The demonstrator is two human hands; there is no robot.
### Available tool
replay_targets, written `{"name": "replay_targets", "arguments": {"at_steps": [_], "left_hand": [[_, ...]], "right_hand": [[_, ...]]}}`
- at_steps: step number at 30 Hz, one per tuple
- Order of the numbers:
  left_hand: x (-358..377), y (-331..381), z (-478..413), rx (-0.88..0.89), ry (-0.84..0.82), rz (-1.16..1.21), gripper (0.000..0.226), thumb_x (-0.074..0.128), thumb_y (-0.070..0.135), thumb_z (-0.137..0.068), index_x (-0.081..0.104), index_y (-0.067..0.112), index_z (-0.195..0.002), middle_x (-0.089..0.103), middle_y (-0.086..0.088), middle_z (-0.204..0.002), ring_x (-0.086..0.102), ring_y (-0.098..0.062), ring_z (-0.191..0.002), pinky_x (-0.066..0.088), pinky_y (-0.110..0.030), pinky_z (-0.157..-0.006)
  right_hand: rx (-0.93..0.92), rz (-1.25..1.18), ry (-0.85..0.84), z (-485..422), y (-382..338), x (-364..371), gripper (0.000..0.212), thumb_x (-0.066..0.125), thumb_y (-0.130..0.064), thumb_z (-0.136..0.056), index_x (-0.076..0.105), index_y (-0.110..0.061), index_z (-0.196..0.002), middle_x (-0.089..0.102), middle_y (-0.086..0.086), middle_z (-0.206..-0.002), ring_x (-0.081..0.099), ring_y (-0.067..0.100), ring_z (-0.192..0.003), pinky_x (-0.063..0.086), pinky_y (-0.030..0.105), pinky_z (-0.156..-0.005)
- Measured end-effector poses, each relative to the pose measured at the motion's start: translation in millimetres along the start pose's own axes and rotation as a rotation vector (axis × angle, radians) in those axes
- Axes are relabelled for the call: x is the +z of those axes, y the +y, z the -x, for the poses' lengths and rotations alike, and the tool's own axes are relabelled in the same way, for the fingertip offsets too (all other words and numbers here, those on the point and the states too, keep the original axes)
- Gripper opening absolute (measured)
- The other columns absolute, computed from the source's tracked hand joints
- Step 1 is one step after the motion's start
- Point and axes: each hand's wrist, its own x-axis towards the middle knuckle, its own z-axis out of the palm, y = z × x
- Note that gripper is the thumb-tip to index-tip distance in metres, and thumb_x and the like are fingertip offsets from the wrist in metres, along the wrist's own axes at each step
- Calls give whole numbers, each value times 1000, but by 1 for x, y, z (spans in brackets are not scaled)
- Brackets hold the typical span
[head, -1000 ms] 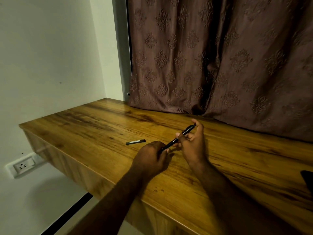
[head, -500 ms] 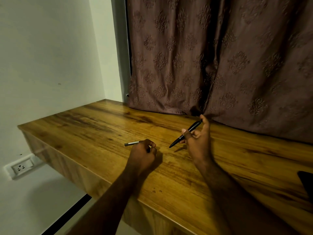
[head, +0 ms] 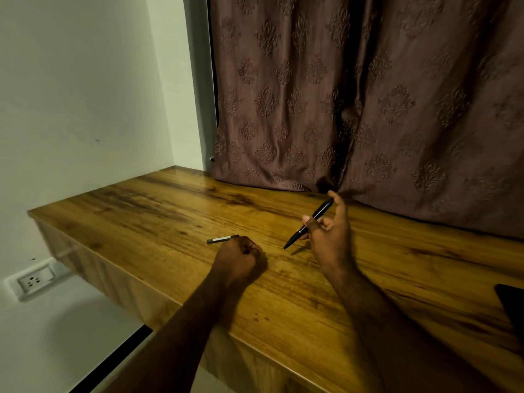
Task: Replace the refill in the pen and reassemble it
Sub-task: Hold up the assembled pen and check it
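Right hand (head: pixel 330 239) gripping pen (head: pixel 320 212); left hand (head: pixel 236 256) sitting curled against grey piece (head: pixel 221 239) on tabletop (head: pixel 141 211), grip unclear. Likely reassembling; next calls for aligning piece onto pen.

Slim black pen (head: pixel 308 224) with a thin pale ring near its lower third: held in the air by the right hand (head: pixel 330 239), pinched between thumb and fingers at mid-barrel. It is tilted, its upper end towards the far right and its pointed tip down-left, just above the wooden bench (head: pixel 141 211), apart from the surface.

Short grey cylindrical pen piece (head: pixel 221 239) with a lighter band: lying flat on the bench, left of the pen and apart from it. Its right end meets the curled left hand (head: pixel 237 259); whether the fingers grip it cannot be told.
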Motion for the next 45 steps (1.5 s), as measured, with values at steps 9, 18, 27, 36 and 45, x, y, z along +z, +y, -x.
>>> {"name": "replay_targets", "arguments": {"at_steps": [9,18,27,36,45], "left_hand": [[-1,-2,-5,47,-10,-104,13,56,12,-75,66,16,-68,72,-9,-68,72,-26,-69,60,-50,-69],[0,4,2,116,36,-237,13,56,4,-86,63,10,-77,70,-10,-80,68,-21,-77,55,-33,-69],[0,0,1,122,49,-200,14,56,8,-84,64,15,-75,71,-8,-75,70,-21,-71,60,-43,-69],[0,2,4,137,47,-204,16,56,7,-85,63,15,-72,69,-7,-74,69,-19,-68,58,-39,-65],[0,4,4,154,59,-230,12,56,6,-86,63,10,-77,69,-11,-82,66,-24,-78,56,-40,-73]], "right_hand": [[-181,259,-117,12,-5,3,76,61,-13,-91,19,-49,-143,64,10,-97,64,21,-85,58,49,-74],[-295,354,-181,14,-13,2,78,60,-16,-91,14,-45,-146,65,7,-83,65,20,-78,57,43,-68],[-374,452,-208,20,-24,5,73,59,-14,-92,18,-32,-150,53,-13,-70,54,2,-63,41,15,-53],[-387,443,-206,21,-24,7,63,60,-9,-91,30,-26,-145,57,-7,-77,52,-2,-57,39,6,-49],[-394,523,-199,27,-24,7,65,58,-13,-93,28,-31,-147,63,2,-84,57,4,-66,36,8,-47]]}}
